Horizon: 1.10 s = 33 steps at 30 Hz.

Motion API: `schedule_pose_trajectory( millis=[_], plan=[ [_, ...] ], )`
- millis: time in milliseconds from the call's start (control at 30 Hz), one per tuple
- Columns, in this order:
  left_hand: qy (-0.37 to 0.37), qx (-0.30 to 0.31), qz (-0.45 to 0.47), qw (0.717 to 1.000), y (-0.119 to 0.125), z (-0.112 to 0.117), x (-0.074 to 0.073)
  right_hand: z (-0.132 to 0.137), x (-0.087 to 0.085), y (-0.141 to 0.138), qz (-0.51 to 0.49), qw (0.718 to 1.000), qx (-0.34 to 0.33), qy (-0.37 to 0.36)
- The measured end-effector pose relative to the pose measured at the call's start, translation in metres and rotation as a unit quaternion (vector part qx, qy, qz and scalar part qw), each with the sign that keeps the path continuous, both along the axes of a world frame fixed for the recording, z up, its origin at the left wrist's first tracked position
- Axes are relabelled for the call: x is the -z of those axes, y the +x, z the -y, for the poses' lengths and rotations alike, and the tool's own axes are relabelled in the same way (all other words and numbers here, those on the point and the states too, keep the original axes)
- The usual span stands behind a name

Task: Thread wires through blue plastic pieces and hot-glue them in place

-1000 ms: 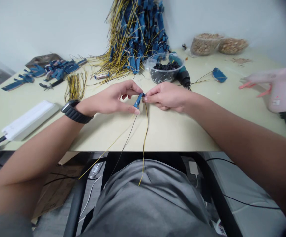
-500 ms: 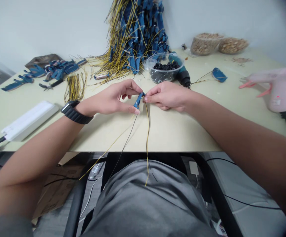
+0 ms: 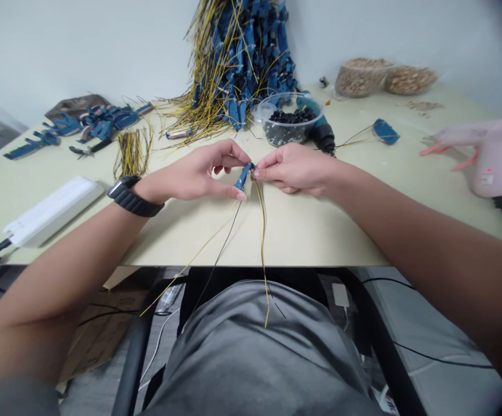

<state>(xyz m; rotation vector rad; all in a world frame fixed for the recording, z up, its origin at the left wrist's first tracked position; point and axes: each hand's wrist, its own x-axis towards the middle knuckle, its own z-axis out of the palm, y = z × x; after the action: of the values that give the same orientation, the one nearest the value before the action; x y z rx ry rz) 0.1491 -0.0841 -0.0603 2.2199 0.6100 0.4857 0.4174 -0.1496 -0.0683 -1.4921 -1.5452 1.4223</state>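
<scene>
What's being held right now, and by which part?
A small blue plastic piece with yellow and black wires trailing: the left hand pinches it between thumb and forefinger, and the right hand holds its upper end.

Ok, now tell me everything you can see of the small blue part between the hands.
The small blue plastic part is narrow and elongated, tilted with its upper end toward the right hand, and held up off the table. The left hand has its thumb at the lower end; right fingertips touch the upper end, where a dark tip shows. Thin yellow and black wires trail from it, down past the table edge.
</scene>
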Motion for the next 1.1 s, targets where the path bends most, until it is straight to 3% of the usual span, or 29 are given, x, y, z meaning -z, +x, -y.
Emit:
schedule_pose_trajectory(
  millis=[267, 733, 833, 967, 1100],
  plan=[
    [-0.003, 0.003, -0.005, 1.0, -0.001, 0.0, 0.002, -0.001, 0.002, 0.004, 0.006, 1.0, -0.02, 0.002],
    [-0.008, -0.002, -0.002, 1.0, 0.001, -0.001, 0.002, -0.005, 0.004, 0.011, 0.057, 0.996, -0.022, 0.071],
    [-0.008, -0.004, -0.003, 1.0, 0.0, -0.002, 0.002, -0.007, 0.001, 0.016, 0.112, 0.984, -0.008, 0.142],
    [-0.008, -0.01, -0.004, 1.0, 0.0, -0.003, 0.004, -0.006, -0.004, 0.015, 0.181, 0.945, 0.026, 0.273],
    [-0.01, -0.012, -0.006, 1.0, 0.0, -0.004, 0.005, -0.002, -0.006, 0.008, 0.206, 0.925, 0.038, 0.318]
  ],
)
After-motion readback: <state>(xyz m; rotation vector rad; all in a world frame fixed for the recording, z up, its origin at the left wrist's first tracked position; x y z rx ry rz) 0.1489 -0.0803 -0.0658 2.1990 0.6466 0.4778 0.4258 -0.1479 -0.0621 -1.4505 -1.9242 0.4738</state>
